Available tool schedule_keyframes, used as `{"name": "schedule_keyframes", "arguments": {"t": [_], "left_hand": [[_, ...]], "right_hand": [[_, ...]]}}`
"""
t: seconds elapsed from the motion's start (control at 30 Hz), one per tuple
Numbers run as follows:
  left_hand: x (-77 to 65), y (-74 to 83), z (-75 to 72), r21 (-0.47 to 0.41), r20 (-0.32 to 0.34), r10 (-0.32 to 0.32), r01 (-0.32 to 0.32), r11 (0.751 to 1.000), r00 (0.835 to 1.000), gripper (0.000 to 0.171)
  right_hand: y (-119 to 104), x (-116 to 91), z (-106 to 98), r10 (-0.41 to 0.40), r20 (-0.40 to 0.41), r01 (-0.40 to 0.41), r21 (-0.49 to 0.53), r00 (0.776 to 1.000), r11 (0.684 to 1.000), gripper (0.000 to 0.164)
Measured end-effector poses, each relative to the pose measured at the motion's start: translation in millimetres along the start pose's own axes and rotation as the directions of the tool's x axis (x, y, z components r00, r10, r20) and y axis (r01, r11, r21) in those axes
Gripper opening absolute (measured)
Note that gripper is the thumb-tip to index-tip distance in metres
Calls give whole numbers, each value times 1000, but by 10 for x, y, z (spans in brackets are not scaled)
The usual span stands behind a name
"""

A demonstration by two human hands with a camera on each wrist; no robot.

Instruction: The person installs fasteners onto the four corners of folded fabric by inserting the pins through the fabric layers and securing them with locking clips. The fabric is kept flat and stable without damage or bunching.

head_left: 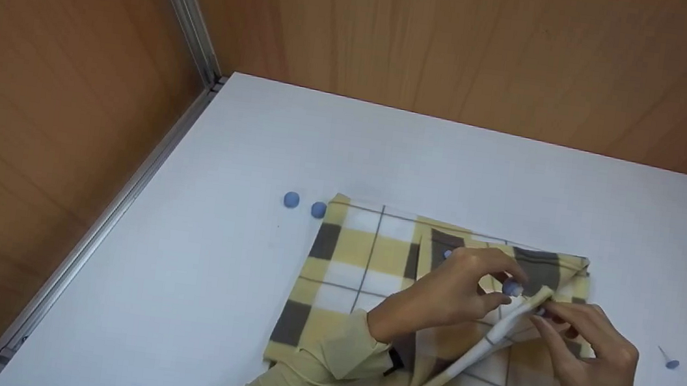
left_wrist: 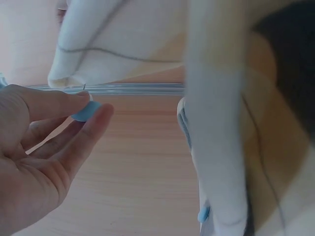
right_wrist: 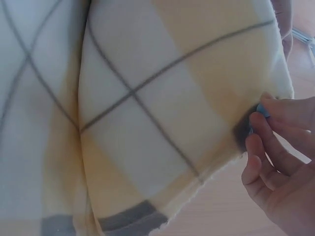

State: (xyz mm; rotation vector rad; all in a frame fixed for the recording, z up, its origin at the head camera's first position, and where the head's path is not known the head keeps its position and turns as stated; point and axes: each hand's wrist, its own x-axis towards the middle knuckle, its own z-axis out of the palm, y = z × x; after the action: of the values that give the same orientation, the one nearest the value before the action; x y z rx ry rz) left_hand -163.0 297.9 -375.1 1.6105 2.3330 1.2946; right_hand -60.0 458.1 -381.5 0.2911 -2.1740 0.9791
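Note:
A yellow, white and grey checked cloth (head_left: 339, 284) lies folded on the table, with one edge raised between the two hands. My left hand (head_left: 452, 292) pinches a round blue cap (head_left: 511, 287) between thumb and fingers on the left of that edge. In the left wrist view, a thin pin point stands just above the cap's (left_wrist: 86, 113) pale side, by the cloth's corner. On the other side, my right hand (head_left: 602, 356) grips the cloth edge together with a small blue pin head (right_wrist: 263, 110), partly covered by the fingers.
Two more blue caps, one farther left (head_left: 291, 200) and one by the cloth (head_left: 318, 210), lie on the white table (head_left: 179, 251). A blue-headed pin (head_left: 672, 364) lies at the right. Another blue piece (head_left: 448, 254) sits on the cloth. Wooden panels (head_left: 466, 44) border the back and left.

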Motion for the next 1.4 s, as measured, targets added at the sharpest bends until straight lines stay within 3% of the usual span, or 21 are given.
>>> {"name": "schedule_keyframes", "arguments": {"t": [0.57, 1.0, 1.17, 1.4], "left_hand": [[1, 34, 46, 2, -1, 16, -16, 1000, 1000, 23], [12, 74, 120, 9, -23, 32, -32, 999, 999, 9], [-1, 80, 130, -32, -23, 32, -33, 999, 999, 23], [-23, 60, 113, 23, -8, 35, -35, 999, 999, 19]], "right_hand": [[197, -81, 23, 12, 26, -13, 21, 1000, 1000, 36], [-15, 5, 10, 25, 22, -26, 54, 999, 998, 35], [-20, 6, 0, 19, 16, -20, 62, 1000, 998, 31], [-39, 15, 23, -3, 18, 2, 26, 1000, 1000, 33]]}}
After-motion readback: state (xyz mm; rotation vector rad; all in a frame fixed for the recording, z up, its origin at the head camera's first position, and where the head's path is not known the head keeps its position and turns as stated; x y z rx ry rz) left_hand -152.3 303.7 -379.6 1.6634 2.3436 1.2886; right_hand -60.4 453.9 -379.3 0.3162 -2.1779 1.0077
